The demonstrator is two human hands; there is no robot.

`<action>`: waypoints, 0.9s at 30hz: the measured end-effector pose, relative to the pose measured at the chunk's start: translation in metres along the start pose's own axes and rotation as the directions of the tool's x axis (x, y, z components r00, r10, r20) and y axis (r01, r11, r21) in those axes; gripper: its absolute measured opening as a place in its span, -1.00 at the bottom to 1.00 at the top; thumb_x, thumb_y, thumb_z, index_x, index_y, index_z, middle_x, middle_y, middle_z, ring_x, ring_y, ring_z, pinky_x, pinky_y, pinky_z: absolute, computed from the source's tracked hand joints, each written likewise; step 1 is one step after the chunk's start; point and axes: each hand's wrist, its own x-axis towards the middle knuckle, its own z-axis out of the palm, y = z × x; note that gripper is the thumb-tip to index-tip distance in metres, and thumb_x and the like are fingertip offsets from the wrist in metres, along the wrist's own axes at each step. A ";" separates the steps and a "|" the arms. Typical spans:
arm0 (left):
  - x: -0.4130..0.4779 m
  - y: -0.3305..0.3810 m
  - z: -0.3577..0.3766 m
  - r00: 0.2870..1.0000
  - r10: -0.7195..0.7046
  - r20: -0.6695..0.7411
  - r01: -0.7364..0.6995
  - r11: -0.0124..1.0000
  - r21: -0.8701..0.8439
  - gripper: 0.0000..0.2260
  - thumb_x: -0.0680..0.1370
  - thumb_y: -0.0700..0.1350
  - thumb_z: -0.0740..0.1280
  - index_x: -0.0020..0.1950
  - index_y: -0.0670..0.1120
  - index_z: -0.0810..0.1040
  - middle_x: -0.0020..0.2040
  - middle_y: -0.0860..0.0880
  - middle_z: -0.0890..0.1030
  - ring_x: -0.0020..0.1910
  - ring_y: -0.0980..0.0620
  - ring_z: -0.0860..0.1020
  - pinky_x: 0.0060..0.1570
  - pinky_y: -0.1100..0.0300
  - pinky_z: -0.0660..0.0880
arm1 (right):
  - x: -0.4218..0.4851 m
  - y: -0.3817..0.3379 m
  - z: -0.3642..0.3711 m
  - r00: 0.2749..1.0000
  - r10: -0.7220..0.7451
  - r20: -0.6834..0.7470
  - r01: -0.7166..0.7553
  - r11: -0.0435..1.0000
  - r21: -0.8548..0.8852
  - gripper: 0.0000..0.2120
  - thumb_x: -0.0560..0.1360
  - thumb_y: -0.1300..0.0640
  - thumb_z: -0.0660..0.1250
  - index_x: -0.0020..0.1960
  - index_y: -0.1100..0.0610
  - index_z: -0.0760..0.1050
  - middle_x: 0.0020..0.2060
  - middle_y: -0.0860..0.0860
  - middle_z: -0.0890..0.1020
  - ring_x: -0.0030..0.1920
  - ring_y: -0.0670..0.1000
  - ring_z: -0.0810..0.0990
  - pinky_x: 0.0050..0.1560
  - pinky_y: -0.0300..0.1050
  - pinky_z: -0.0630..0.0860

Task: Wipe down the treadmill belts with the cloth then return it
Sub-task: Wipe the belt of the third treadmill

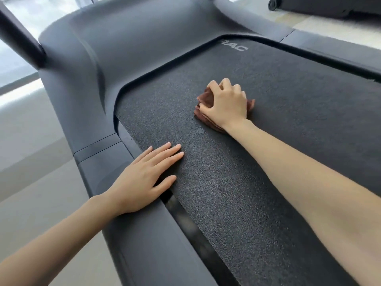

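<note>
Gripping cloth [206, 100], bunched under right hand [225, 104]

Cloth [206, 99] mostly hidden under right hand [225, 105]

The dark, textured treadmill belt [206, 203] bears a bunched brown cloth [206, 98] near its front.

Floor [31, 162] pale grey-beige, matte. Window [41, 13] top left, reaching down to floor, glass washed out by bright daylight; dark frame strip [18, 80] along its foot. Top right: dark machine base [321, 6] with black wheel [275, 4] on same pale floor
</note>
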 end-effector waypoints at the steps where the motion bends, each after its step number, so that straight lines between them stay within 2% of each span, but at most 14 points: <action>1: 0.000 -0.002 0.000 1.000 0.008 0.002 -0.008 1.000 -0.004 -0.47 0.54 0.22 -0.10 0.49 0.13 0.07 0.51 0.21 0.05 0.50 0.23 -0.07 0.50 0.05 -0.05 | -0.003 -0.001 -0.002 1.000 -0.014 0.000 0.014 1.000 0.011 -0.52 0.45 -0.23 0.24 0.24 0.04 0.41 0.13 0.11 0.46 0.08 0.21 0.47 0.05 0.04 0.41; 6: 0.003 -0.023 -0.003 0.997 0.072 -0.004 -0.072 0.995 0.070 -0.52 0.55 0.22 -0.12 0.48 0.23 0.07 0.50 0.26 0.03 0.49 0.25 -0.07 0.48 0.10 -0.07 | -0.082 0.003 -0.037 0.970 -0.241 -0.026 0.240 0.942 0.234 -0.61 0.38 -0.19 0.31 0.07 0.04 0.52 -0.04 0.05 0.52 -0.07 0.14 0.49 -0.02 0.07 0.47; 9: 0.011 -0.050 -0.010 1.000 0.006 -0.013 -0.005 0.998 0.062 -0.50 0.51 0.27 -0.17 0.46 0.30 0.01 0.50 0.27 0.01 0.49 0.23 -0.09 0.49 0.06 -0.06 | -0.130 0.006 -0.053 0.957 -0.282 -0.070 0.290 0.932 0.217 -0.64 0.35 -0.18 0.33 0.02 0.03 0.56 -0.08 0.02 0.54 -0.14 0.10 0.50 -0.10 0.01 0.49; 12: 0.033 -0.077 -0.017 0.996 -0.094 0.004 0.093 0.993 0.066 -0.51 0.50 0.34 -0.21 0.42 0.33 -0.11 0.50 0.27 -0.05 0.50 0.19 -0.13 0.49 0.01 -0.08 | -0.123 0.001 -0.047 0.966 -0.247 -0.082 0.257 0.953 0.163 -0.65 0.33 -0.18 0.37 0.00 0.02 0.58 -0.13 0.00 0.56 -0.17 0.08 0.52 -0.15 -0.02 0.50; 15: 0.052 -0.091 -0.020 0.998 -0.068 0.004 0.068 0.998 0.017 -0.49 0.51 0.28 -0.13 0.46 0.28 -0.01 0.52 0.23 -0.01 0.50 0.17 -0.10 0.48 0.01 -0.08 | -0.074 -0.020 -0.026 0.977 -0.192 -0.092 0.205 0.967 0.153 -0.63 0.34 -0.21 0.31 0.00 0.02 0.57 -0.15 0.02 0.55 -0.16 0.10 0.53 -0.17 -0.01 0.51; 20: 0.052 -0.105 -0.020 1.000 0.012 -0.014 -0.013 1.000 -0.021 -0.46 0.49 0.25 -0.12 0.48 0.23 0.04 0.51 0.23 -0.02 0.50 0.20 -0.12 0.49 0.09 -0.13 | 0.030 -0.057 0.024 0.998 0.032 -0.046 -0.033 0.999 -0.029 -0.55 0.43 -0.24 0.26 0.18 0.02 0.45 0.07 0.07 0.49 0.04 0.17 0.49 0.00 0.02 0.43; 22: 0.048 -0.121 -0.025 0.999 0.042 -0.006 -0.042 0.999 -0.025 -0.48 0.51 0.28 -0.13 0.47 0.24 0.03 0.51 0.24 -0.01 0.49 0.22 -0.10 0.49 0.09 -0.09 | 0.046 -0.065 0.031 0.997 0.067 -0.022 -0.069 0.994 -0.086 -0.52 0.44 -0.25 0.24 0.22 0.02 0.41 0.11 0.09 0.47 0.06 0.19 0.48 0.03 0.04 0.42; 24: 0.042 -0.136 -0.029 0.998 0.060 -0.029 -0.061 0.998 -0.028 -0.50 0.53 0.31 -0.15 0.46 0.24 0.04 0.50 0.24 0.04 0.49 0.22 -0.06 0.49 0.10 -0.04 | 0.034 -0.064 0.027 0.999 0.047 -0.028 -0.048 0.997 -0.054 -0.53 0.43 -0.24 0.27 0.22 0.02 0.42 0.09 0.08 0.47 0.03 0.18 0.48 0.03 0.05 0.45; 27: 0.035 -0.144 -0.029 0.991 0.065 -0.117 -0.074 0.994 -0.075 -0.46 0.50 0.24 -0.07 0.45 0.13 0.24 0.48 0.17 0.18 0.49 0.16 0.07 0.47 0.08 0.04 | -0.022 -0.062 0.002 0.998 -0.030 -0.050 0.035 0.994 0.106 -0.58 0.37 -0.18 0.35 0.13 0.03 0.50 -0.02 0.05 0.51 -0.05 0.12 0.49 0.02 0.02 0.45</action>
